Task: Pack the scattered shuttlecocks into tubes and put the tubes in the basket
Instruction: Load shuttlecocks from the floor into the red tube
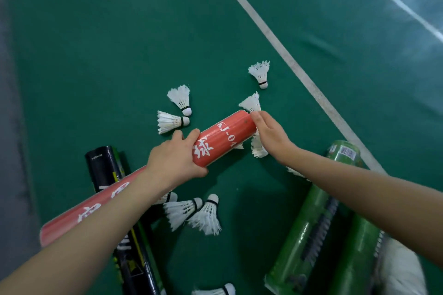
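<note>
My left hand [176,155] grips a long red tube [227,137] with white lettering, held slanted above the green floor. My right hand [269,133] is at the tube's far open end, fingers closed around a white shuttlecock [251,103] whose feathers stick out above the fingers. More white shuttlecocks lie scattered: two [172,112] left of the tube's end, one [260,74] farther away, one [258,148] under my right wrist, a pair [194,213] near me, and one [215,291] at the bottom edge.
A black tube [112,165] lies under my left forearm. Two green tubes [309,227] lie at the right beneath my right forearm, with something white [400,268] beside them. A white court line [282,48] crosses the floor diagonally. No basket shows.
</note>
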### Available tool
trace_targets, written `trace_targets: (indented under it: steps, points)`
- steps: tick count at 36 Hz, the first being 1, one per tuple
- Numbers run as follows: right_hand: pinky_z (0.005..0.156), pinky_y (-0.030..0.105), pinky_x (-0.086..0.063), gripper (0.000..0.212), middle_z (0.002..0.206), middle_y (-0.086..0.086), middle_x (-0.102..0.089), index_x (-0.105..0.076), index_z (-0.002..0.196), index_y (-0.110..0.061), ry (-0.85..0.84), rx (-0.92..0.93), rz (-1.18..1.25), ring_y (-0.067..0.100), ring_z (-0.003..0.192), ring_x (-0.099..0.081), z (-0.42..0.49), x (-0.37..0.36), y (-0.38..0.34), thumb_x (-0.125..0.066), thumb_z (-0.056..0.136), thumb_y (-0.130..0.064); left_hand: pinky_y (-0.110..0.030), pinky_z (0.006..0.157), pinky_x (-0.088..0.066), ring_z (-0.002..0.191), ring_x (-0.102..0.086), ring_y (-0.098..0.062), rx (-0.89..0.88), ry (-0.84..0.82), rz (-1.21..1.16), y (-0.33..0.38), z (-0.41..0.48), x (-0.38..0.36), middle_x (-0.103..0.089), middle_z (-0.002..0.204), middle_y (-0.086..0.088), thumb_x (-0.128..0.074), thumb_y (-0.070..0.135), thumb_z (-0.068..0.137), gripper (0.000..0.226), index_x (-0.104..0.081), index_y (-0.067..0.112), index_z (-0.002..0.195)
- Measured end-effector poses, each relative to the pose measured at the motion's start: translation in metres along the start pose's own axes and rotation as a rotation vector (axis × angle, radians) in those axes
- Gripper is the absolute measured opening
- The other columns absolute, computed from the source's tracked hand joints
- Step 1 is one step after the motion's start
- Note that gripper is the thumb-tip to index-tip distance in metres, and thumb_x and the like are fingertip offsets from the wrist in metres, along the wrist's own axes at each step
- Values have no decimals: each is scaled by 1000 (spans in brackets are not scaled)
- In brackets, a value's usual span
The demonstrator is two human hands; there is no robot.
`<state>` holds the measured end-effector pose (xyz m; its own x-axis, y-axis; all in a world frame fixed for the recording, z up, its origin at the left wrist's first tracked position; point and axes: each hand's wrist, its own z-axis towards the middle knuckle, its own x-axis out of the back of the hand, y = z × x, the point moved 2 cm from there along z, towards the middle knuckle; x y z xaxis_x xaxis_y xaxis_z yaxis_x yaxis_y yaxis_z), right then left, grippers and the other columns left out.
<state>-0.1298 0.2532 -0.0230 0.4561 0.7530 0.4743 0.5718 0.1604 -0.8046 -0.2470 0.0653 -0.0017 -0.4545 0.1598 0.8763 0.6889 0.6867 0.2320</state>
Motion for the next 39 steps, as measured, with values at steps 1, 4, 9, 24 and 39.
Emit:
trace_targets:
  steps: [1, 4, 9, 24, 39]
  points:
    - [79, 27, -36, 29, 103, 0, -59, -55, 111, -15, 28, -1, -59, 15, 97, -54, -1, 0, 4, -33, 104, -33, -32, 73, -47, 86, -53, -19, 12, -9, -8, -2, -3, -3, -43, 109, 1, -70, 59, 67, 88, -23, 36, 137]
    - [76, 23, -35, 23, 106, 3, -58, -56, 112, -8, 115, -16, -166, 21, 101, -54, -7, 4, 18, -40, 102, -21, -32, 76, -48, 88, -54, -19, 36, -38, -49, -5, -12, -13, -41, 109, 2, -70, 60, 68, 90, -21, 35, 139]
    - [109, 37, -28, 49, 142, 11, -40, -39, 140, -16, 70, -21, -565, 27, 134, -30, -11, 10, 41, -52, 92, -14, -34, 79, -51, 93, -56, -19, 54, -79, -113, 0, -21, -27, -42, 112, 1, -71, 59, 68, 94, -19, 34, 143]
    - [99, 43, -42, 61, 128, 12, -48, -40, 132, -9, -46, -86, -666, 30, 117, -47, -13, -10, 72, -68, 86, -37, -34, 79, -49, 92, -55, -20, -16, -91, -50, 1, -22, -33, -43, 109, 1, -72, 58, 67, 92, -23, 34, 140]
    - [80, 28, -38, 33, 110, 1, -42, -41, 114, -12, -74, 89, -653, 17, 99, -44, -162, -32, 54, -59, 87, -20, -36, 80, -49, 98, -54, -22, -81, -143, 132, -11, -101, -37, -41, 113, -1, -72, 58, 67, 92, -20, 37, 140]
